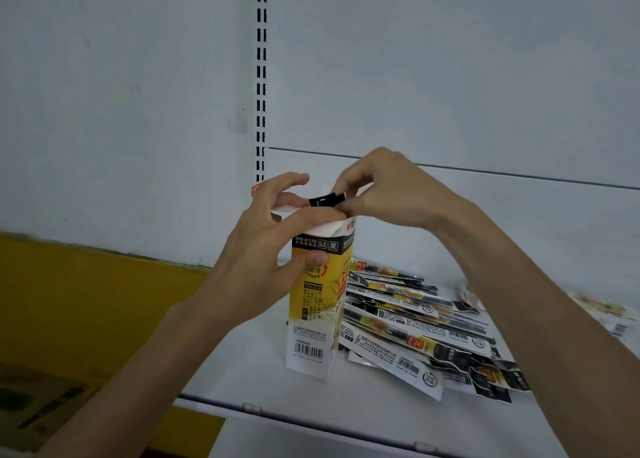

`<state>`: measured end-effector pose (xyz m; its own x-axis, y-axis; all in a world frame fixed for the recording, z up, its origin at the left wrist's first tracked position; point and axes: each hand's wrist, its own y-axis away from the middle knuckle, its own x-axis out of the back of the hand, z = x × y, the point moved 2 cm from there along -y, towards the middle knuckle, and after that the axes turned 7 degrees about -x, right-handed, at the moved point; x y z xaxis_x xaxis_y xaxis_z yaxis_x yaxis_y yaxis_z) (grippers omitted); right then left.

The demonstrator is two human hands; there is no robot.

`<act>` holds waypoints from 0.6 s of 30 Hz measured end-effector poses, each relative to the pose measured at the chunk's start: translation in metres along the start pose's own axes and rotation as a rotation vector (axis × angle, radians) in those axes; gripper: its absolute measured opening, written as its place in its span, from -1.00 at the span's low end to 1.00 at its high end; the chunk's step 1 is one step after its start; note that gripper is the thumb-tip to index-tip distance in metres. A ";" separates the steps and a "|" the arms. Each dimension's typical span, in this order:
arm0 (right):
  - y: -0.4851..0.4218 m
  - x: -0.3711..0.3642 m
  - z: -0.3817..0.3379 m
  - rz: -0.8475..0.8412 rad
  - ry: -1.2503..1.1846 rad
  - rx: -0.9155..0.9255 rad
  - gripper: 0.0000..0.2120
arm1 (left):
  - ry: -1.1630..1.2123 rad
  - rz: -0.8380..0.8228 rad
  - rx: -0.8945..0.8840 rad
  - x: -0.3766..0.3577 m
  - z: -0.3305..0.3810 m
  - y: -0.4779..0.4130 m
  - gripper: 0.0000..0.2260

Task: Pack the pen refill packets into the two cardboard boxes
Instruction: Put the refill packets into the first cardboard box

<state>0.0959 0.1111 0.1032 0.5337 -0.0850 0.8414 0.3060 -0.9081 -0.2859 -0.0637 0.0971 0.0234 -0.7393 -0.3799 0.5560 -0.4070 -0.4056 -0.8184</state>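
Head view: cardboard box (311,319) stood upright on the shelf (259,371), long axis vertical. My left hand (263,249) gripped the box's upper part, thumb on the front face, fingers over the open mouth. My right hand (391,194), directly above that mouth, pinched the black end of one packet (326,200), apparently pointing down into the box. Loose packets (415,322) lay piled just right of the box, nearer my right hand. Box interior and the packet's lower length were hidden; I could not make out a second box.

Left of the upright box (309,319) the shelf (256,371) lies open to the front edge. The packets (415,319) crowd its right side, and the wall panel (450,76) stands just behind.
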 end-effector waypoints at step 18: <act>0.024 -0.005 0.011 0.229 -0.370 0.001 -0.72 | -0.121 -0.065 0.030 0.009 0.003 -0.007 -0.53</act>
<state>0.1094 0.0944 0.0871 0.8344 -0.1312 0.5353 0.1477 -0.8825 -0.4465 -0.0656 0.0942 0.0345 -0.6413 -0.4484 0.6226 -0.4347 -0.4562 -0.7764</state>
